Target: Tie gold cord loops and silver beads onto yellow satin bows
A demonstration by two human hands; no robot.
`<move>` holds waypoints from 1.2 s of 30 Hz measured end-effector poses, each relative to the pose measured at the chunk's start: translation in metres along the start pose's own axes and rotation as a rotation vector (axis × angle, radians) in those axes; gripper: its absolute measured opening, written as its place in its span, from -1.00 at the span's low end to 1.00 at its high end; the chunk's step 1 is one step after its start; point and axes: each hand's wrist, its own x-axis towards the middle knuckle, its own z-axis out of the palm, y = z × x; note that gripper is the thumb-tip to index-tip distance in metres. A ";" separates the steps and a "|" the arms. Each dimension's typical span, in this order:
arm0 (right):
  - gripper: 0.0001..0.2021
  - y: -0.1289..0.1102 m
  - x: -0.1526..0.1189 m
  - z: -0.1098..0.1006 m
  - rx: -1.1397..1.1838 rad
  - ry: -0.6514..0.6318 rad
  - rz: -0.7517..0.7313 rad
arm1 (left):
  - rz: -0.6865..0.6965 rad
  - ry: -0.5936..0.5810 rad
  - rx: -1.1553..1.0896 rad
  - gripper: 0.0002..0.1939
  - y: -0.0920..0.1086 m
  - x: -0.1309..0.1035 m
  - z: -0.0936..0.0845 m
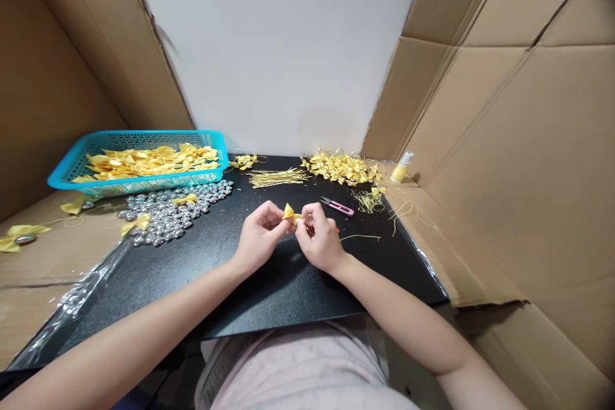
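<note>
Between my two hands, above the black tabletop (230, 275), is a small yellow fabric bow (289, 213). My left hand (263, 234) pinches its left side between thumb and fingertips. The fingers of my right hand (319, 236) close on the bow's right side; what else they may hold is hidden. A yellow cord (360, 236) lies on the table just right of my right hand. Beyond that hand rests a pair of pink-handled thread snips (337, 206). A row of cut yellow cords (277, 177) lies farther back.
A blue basket (65, 170) of yellow bows stands at the back left. Shiny silver beads (166, 211) spread before it, with a few bows among them. Finished-looking bows with cords (339, 166) are heaped at the back right, near cord scraps (369, 201) and a small bottle (401, 168). Cardboard walls (528, 160) flank the table.
</note>
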 end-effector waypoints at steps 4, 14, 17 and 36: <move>-0.93 0.000 -0.001 0.001 -0.002 -0.010 0.010 | -0.003 0.015 0.023 -0.69 0.000 0.000 0.000; -0.90 0.003 -0.003 0.005 -0.166 0.052 -0.112 | 0.023 0.041 0.051 -0.73 -0.005 -0.002 0.001; -0.90 0.004 -0.002 0.006 -0.199 0.055 -0.138 | 0.047 0.038 0.059 -0.75 -0.005 -0.002 0.001; -0.87 0.008 0.005 0.003 -0.282 0.115 -0.363 | 0.068 0.006 -0.044 -0.59 0.001 -0.003 0.000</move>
